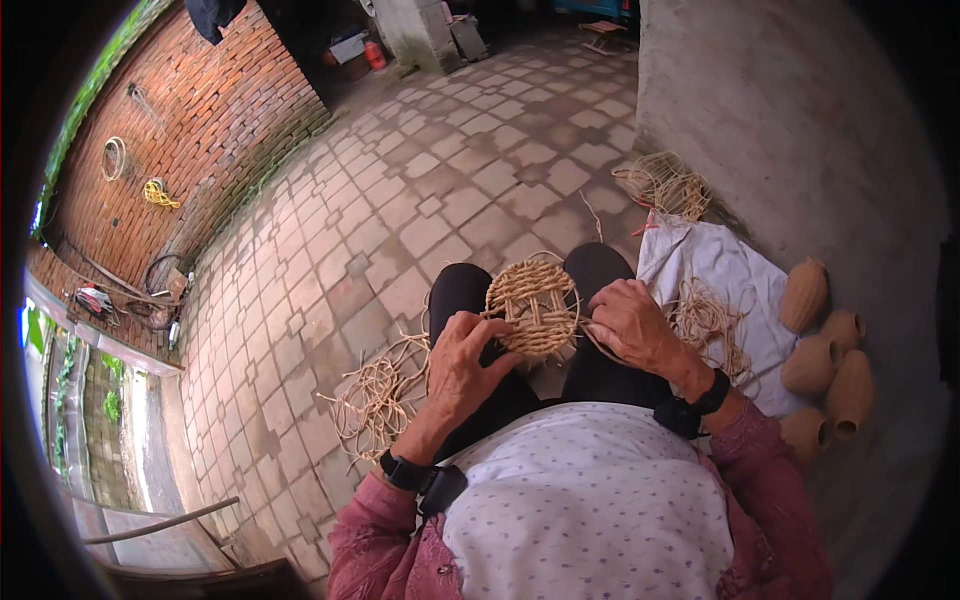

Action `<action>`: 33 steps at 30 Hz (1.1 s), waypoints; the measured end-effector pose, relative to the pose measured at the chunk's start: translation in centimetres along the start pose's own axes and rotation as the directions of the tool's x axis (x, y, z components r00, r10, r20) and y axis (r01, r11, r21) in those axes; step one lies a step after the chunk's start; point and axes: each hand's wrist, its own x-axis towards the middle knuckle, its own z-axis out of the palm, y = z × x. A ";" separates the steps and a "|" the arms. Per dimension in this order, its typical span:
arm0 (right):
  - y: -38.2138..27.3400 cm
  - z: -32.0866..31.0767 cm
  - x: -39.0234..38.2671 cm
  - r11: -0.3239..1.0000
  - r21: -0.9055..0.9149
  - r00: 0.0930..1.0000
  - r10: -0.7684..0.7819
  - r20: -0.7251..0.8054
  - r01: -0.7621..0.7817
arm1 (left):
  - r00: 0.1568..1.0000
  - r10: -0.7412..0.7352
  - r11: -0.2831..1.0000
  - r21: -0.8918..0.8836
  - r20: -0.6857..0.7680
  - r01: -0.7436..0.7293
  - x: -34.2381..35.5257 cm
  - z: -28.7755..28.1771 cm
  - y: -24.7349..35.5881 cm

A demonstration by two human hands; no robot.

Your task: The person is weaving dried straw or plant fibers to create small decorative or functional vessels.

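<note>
A round, flat woven piece of tan straw cord [546, 336] rests over my knees, with open gaps across its middle. My left hand [464, 366] grips its lower left edge between thumb and fingers. By the opposite edge, my right hand [638, 328] is closed, fingers pinched on a strand of cord running from the piece; part of the strand is hidden under the fingers. Loose tan cord [375, 398] lies tangled on the paving left of my legs. Another heap of cord [706, 326] sits to the right, on a white cloth sack [765, 285].
Several tan, vase-shaped objects [806, 296] lie beside the sack near the grey wall [790, 130]. More coiled strands [664, 186] rest at that wall's foot. Paving blocks [330, 240] stretch ahead to a brick wall [215, 120], where a yellow rope bundle [159, 193] hangs.
</note>
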 end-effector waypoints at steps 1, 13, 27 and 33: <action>0.3 0.0 -0.3 0.995 0.101 1.000 -0.002 0.012 0.000 | 1.000 0.021 1.000 0.018 -0.016 -0.021 0.0 0.0 0.0; 8.3 -1.6 -6.4 0.898 -0.049 0.895 0.429 -0.124 -0.438 | 0.994 0.091 0.993 0.071 0.066 -0.096 1.1 -0.6 1.4; 17.2 -3.7 -12.3 0.691 -0.187 0.669 0.723 0.173 -0.698 | 0.987 0.027 0.982 -0.187 0.159 0.003 2.2 -0.2 0.3; 5.2 -2.3 -2.8 0.956 0.116 0.961 0.275 -0.026 -0.270 | 0.986 0.047 0.984 -0.178 0.157 -0.019 1.9 -0.4 0.1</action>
